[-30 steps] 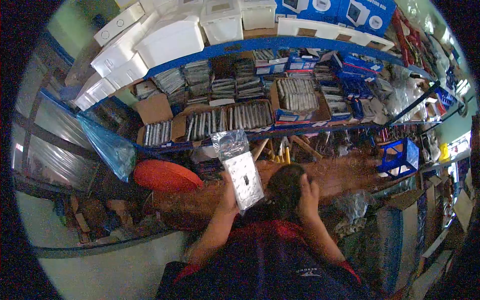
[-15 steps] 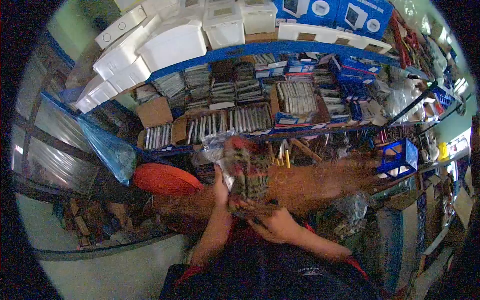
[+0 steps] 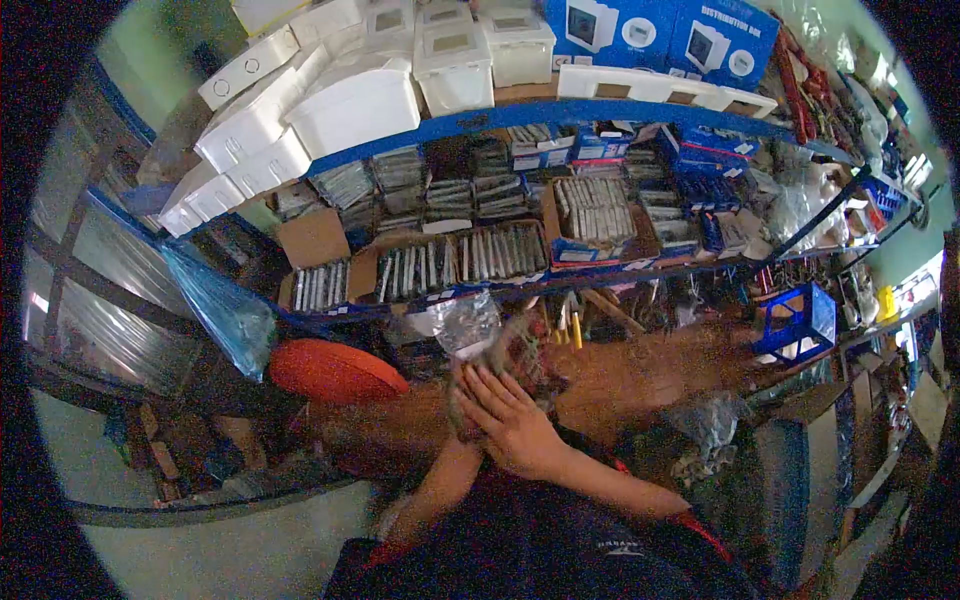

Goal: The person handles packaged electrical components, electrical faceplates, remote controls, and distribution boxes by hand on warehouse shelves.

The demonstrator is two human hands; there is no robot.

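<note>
My right hand (image 3: 512,422) lies over a blurred bundle (image 3: 522,352), its fingers stretched out and pointing up and left. Under and behind it is my left hand (image 3: 462,452), with its fingers mostly hidden by the right hand and the bundle. A crumpled clear plastic bag (image 3: 467,322) sticks up just above the fingertips. What the bundle consists of is too smeared to tell.
A wooden bench (image 3: 650,375) runs below shelves of boxed flat packets (image 3: 500,252). An orange-red round object (image 3: 335,370) stands at the left, a blue frame (image 3: 797,322) at the right. White boxes (image 3: 355,95) line the upper shelf.
My right hand has moved up and left from the bundle's lower end onto its front, fingers now spread. The bundle is lower and more covered. The view has shifted slightly.
</note>
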